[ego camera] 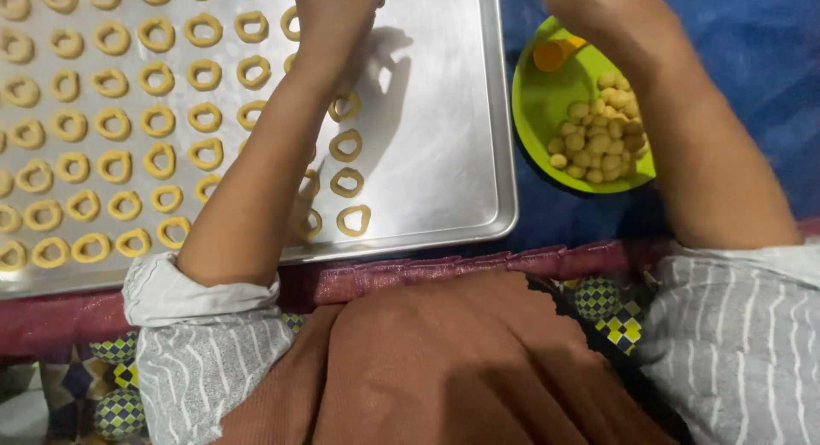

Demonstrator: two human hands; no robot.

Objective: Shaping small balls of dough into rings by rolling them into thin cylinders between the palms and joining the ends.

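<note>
Two bare arms reach forward from grey striped sleeves rolled up near the elbow. Left hand (333,5) is above the metal baking tray (444,155), near the top edge of the view, and it seems bent with fingers together, but the fingertips are cut off by the frame, so I cannot tell if it grips something or not. Right hand (589,1) is also at the top edge, just above the green plate (534,112); only the wrist and the back of the hand are visible, so I cannot tell whether it is open or closed.

Many dough rings (128,112) lie in neat rows on the tray, covering its left and middle part. The column nearest to the left forearm has rings such as one at the bottom (354,220), and some rings are partly hidden under the forearm. The right part of the tray is bare metal, with the shadow of the hand on it.

The green plate stands on a blue cloth (752,52), just beside the right edge of the tray. It holds a pile of small dough balls (602,137) and a small orange round thing (548,56) near its upper rim.

A brown garment (444,360) fills the lower middle, with a patterned fabric (615,317) beside it
</note>
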